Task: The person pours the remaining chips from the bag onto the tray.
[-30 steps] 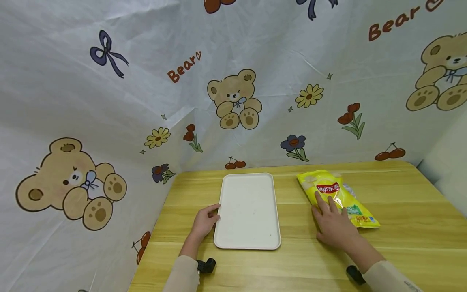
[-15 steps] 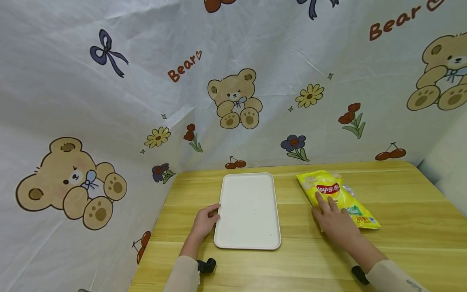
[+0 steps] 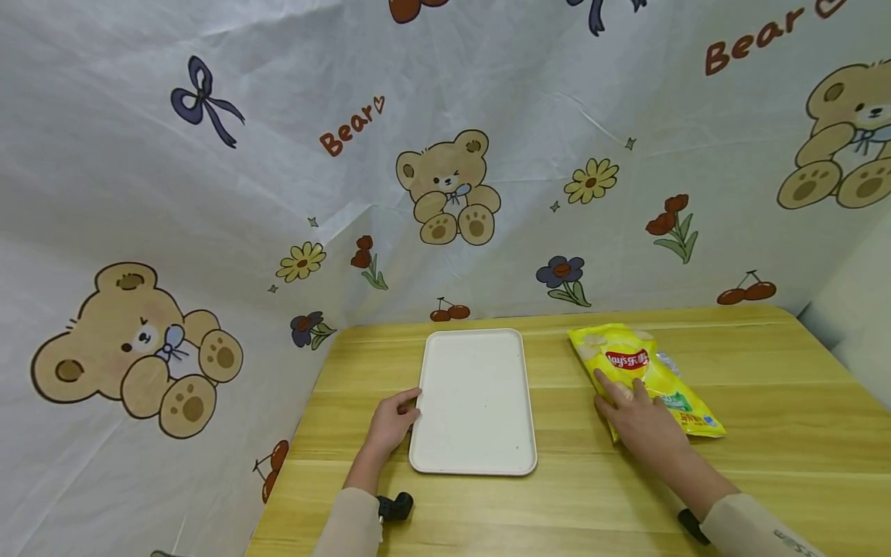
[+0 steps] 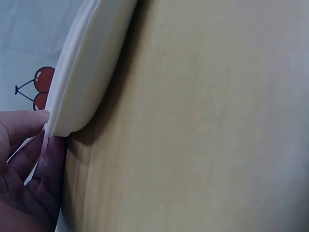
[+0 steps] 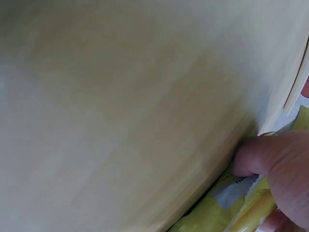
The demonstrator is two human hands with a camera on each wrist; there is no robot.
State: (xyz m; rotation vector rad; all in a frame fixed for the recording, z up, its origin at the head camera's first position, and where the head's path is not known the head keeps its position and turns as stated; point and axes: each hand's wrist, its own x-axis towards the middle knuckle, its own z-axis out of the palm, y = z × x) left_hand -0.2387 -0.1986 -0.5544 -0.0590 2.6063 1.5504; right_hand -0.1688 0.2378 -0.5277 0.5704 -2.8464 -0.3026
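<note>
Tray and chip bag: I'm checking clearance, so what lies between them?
Head view: bare tabletop from the tray to the right hand on the chip bag.

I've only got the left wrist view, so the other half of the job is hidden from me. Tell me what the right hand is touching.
Observer: In the head view, the right hand has its fingers resting on a yellow Lay's bag.

Operator: I can see a pale tray by the left hand. Place that bag relative to it.

Observer: The bag lies on the table to the right of the tray, with bare wood between the two.
</note>
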